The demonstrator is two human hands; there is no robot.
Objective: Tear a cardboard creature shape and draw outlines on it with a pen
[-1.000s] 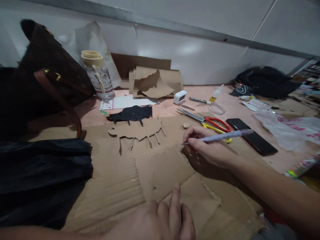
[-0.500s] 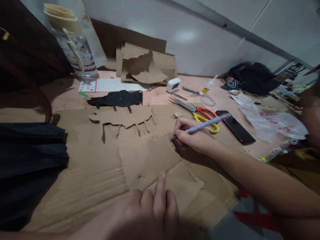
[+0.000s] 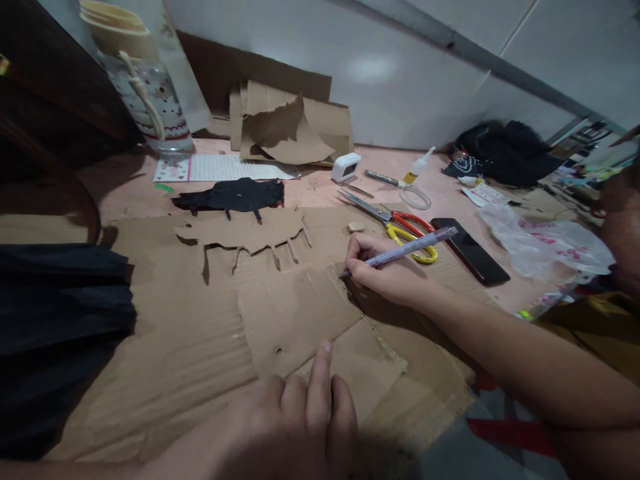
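Note:
My right hand (image 3: 385, 270) is closed round a pale purple pen (image 3: 405, 249), whose tip touches the right edge of a loose rectangular cardboard piece (image 3: 295, 320). My left hand (image 3: 295, 420) lies low in the view, its fingers stretched out and pressing on the near edge of that same piece. The piece rests on a large sheet of corrugated cardboard (image 3: 170, 360). Beyond it lie a cardboard cut-out with thin legs (image 3: 245, 233) and a black cut-out of like shape (image 3: 233, 195).
Red and yellow scissors (image 3: 400, 223), a black phone (image 3: 470, 251), a glue bottle (image 3: 419, 165), a white sharpener (image 3: 346, 167) and a plastic bag (image 3: 545, 247) lie to the right. A bottle (image 3: 143, 87), torn cardboard (image 3: 285, 127) and a dark bag (image 3: 45, 87) stand behind. Black cloth (image 3: 55, 320) covers the left.
The view has swung down and to the left since a second ago. The pen tip has come down onto the cardboard piece's edge. My left hand keeps its place.

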